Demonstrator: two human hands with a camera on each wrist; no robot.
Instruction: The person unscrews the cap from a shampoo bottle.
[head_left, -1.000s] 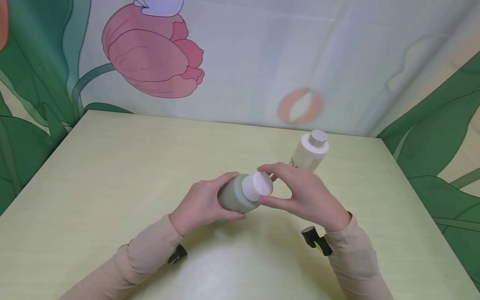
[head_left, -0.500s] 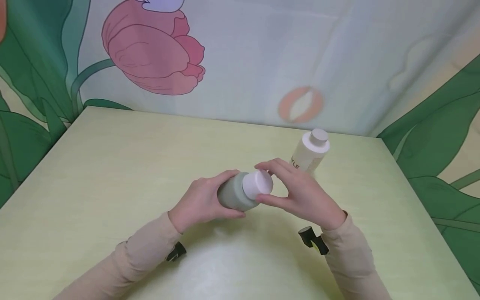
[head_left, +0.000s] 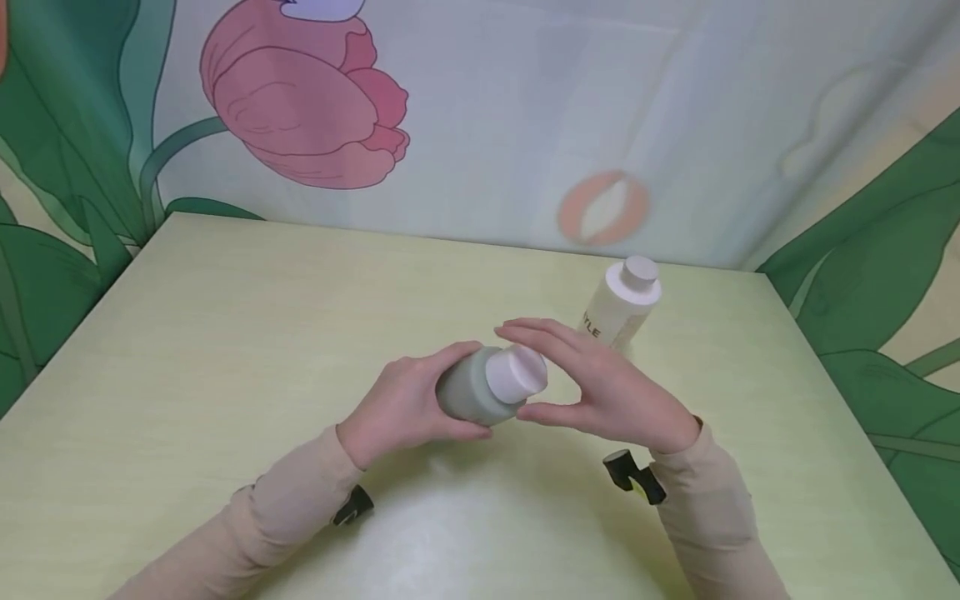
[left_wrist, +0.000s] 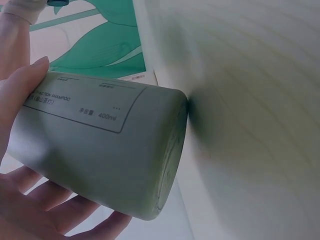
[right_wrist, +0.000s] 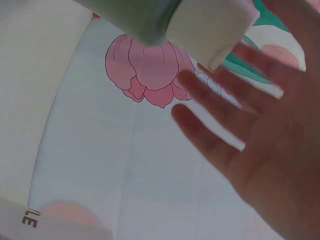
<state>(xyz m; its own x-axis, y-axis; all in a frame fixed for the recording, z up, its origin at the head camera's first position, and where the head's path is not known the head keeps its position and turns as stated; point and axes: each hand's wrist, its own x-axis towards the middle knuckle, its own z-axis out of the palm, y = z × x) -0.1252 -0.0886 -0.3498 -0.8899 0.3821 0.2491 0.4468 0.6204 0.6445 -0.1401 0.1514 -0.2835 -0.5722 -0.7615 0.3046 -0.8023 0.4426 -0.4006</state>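
Observation:
My left hand (head_left: pixel 401 408) grips a pale green shampoo bottle (head_left: pixel 474 387), thumb on one side and fingers on the other. Tilted, the bottle leans with its white cap (head_left: pixel 517 373) toward the right. In the left wrist view, printed lettering with 400ml shows on the bottle (left_wrist: pixel 100 145), and its base edge is close to the tabletop. My right hand (head_left: pixel 615 387) is beside the cap, thumb and fingers spread wide around it. The right wrist view shows those fingers (right_wrist: pixel 215 135) extended, with the cap (right_wrist: pixel 212 30) just beyond them.
Behind my right hand a white bottle (head_left: pixel 622 300) with a white cap stands upright on the pale table (head_left: pixel 300 308). A curtain (head_left: pixel 480 125) printed with flowers and leaves hangs along the far edge. Black camera mounts (head_left: pixel 633 479) sit at the wrists.
The right fingers were around the cap earlier; now they have spread apart and off it, reaching over its top. My left hand keeps its grip on the bottle, nearly unmoved.

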